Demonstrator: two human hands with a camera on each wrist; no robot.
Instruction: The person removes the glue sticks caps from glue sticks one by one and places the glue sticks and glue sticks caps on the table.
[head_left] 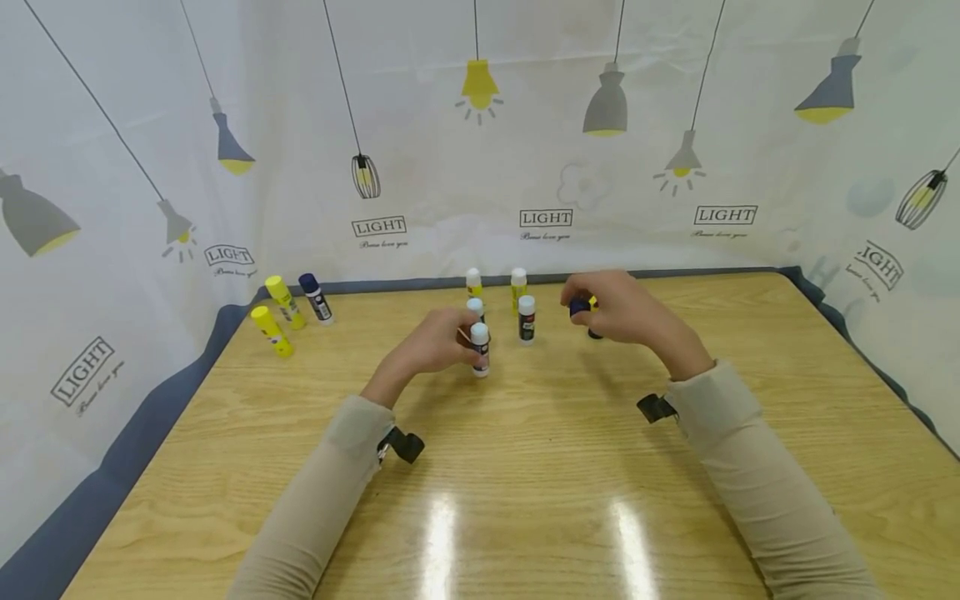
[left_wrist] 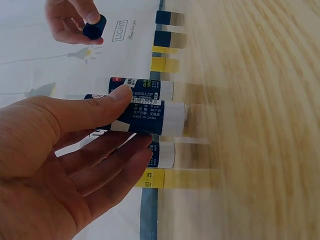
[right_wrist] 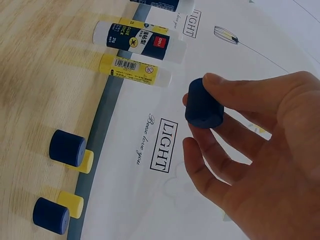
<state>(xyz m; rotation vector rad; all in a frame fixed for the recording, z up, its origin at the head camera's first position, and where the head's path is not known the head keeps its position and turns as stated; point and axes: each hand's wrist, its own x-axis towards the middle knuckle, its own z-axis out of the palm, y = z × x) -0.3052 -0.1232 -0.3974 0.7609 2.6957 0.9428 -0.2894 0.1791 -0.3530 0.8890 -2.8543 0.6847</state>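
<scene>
My left hand [head_left: 438, 340] grips a navy-labelled glue stick [head_left: 481, 360] with a white top, thumb on one side and fingers on the other. Its white base [left_wrist: 174, 119] points toward the table in the left wrist view. Close behind it stands another navy glue stick [head_left: 476, 307]. To the right are a third navy glue stick [head_left: 527, 321] and a yellow one [head_left: 519, 287], both white-topped; a second yellow one [head_left: 474, 283] is at the back. My right hand [head_left: 618, 308] pinches a navy cap [right_wrist: 204, 106] above the table, its fingers partly hiding it in the head view.
Under the right hand stand two navy caps [right_wrist: 67, 148] and two yellow caps [right_wrist: 71, 204], mostly hidden in the head view. At the table's left side are two yellow glue sticks [head_left: 272, 332] and a navy one [head_left: 316, 298], all capped. A printed curtain [head_left: 450, 183] borders the table.
</scene>
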